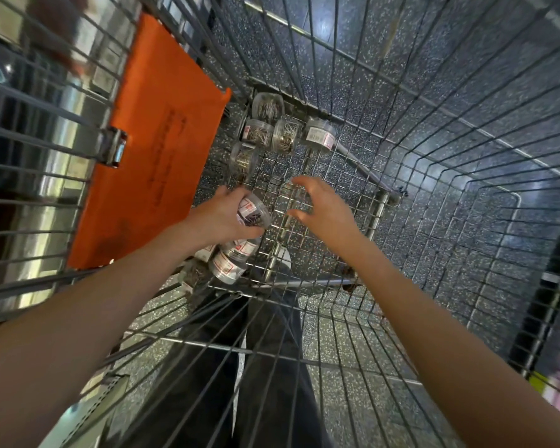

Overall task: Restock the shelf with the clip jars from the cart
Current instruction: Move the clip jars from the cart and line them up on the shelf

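Observation:
I look straight down into a wire cart. My left hand grips a clear clip jar with a white and red label, held above the cart's floor. My right hand hovers just right of it, fingers spread and curved, holding nothing. Several more clear jars of clips lie on the wire floor: a cluster at the far end, one nearer, and others under my left wrist.
An orange panel lines the cart's left wall. Beyond the left side stand blurred shelves. Speckled dark floor shows through the mesh. My dark trousers appear below the cart's near wall.

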{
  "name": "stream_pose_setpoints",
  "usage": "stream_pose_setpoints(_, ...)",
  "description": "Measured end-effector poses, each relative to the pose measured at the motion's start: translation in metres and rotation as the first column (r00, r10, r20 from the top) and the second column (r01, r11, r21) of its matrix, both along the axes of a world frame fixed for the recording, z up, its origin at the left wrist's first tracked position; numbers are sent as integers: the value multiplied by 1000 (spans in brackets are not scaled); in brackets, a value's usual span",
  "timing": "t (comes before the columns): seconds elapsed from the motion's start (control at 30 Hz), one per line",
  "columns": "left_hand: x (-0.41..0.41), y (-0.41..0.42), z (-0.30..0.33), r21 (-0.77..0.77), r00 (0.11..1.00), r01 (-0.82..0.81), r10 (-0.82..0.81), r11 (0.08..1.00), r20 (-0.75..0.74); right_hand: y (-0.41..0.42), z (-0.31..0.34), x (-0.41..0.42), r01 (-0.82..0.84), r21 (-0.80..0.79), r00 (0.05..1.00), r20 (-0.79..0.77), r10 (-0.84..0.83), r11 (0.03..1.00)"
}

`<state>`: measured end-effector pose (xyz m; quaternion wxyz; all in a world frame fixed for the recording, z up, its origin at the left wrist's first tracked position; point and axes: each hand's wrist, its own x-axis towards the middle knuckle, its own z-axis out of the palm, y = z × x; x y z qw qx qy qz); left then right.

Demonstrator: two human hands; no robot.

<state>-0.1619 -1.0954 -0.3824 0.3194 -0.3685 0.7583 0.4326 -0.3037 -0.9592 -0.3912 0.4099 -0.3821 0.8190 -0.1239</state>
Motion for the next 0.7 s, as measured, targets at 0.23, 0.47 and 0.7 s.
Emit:
stream_pose_setpoints(0.23,2,-3,-2,-54,995,95,-93,994,39,-12,-12,-38,-19,8,991,-132,20,1000)
stream_pose_setpoints(0.47,2,-3,-4,-47,993,104,-101,993,60,-30,-22,-66,64,-34,979,-192,-69,997)
stream_pose_setpoints(0.7,2,1,-4,-32,994,91,-89,995,62,-47,-29,-76,77,-33,968,-236,-83,996)
